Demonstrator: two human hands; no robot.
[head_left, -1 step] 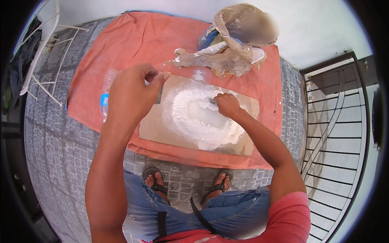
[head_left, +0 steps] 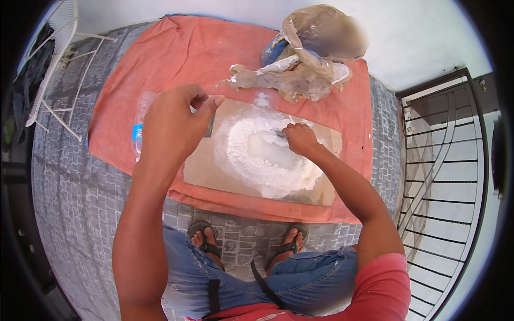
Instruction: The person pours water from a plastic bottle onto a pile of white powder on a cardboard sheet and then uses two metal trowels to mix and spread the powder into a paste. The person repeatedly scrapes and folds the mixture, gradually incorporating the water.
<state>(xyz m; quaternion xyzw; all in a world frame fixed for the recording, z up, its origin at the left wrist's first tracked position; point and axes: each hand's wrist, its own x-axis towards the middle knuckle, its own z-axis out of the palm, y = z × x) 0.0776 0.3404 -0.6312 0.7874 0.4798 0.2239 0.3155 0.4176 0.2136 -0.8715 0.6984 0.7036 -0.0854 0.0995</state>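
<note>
On a brown board (head_left: 203, 168) lies a ring of white powder (head_left: 241, 160) with a pale, wet-looking pool (head_left: 267, 148) in its hollow. My right hand (head_left: 302, 138) is closed round a small grey-bladed tool (head_left: 280, 134), its tip at the ring's inner far edge; the handle is hidden in my fist. Raised higher, my left hand (head_left: 179, 115) has its thumb and curled fingers brought together; what they hold, if anything, cannot be made out. Partly behind that hand, a dark flat piece (head_left: 209, 130) shows at the board's left edge.
An orange-red cloth (head_left: 176, 59) lies under the board on grey paving (head_left: 75, 187). A torn brown paper sack (head_left: 310, 80) stands at the far right, a clear bottle (head_left: 137, 134) left of my left wrist. A metal gate (head_left: 444, 182) is at right, a white chair (head_left: 59, 59) at left.
</note>
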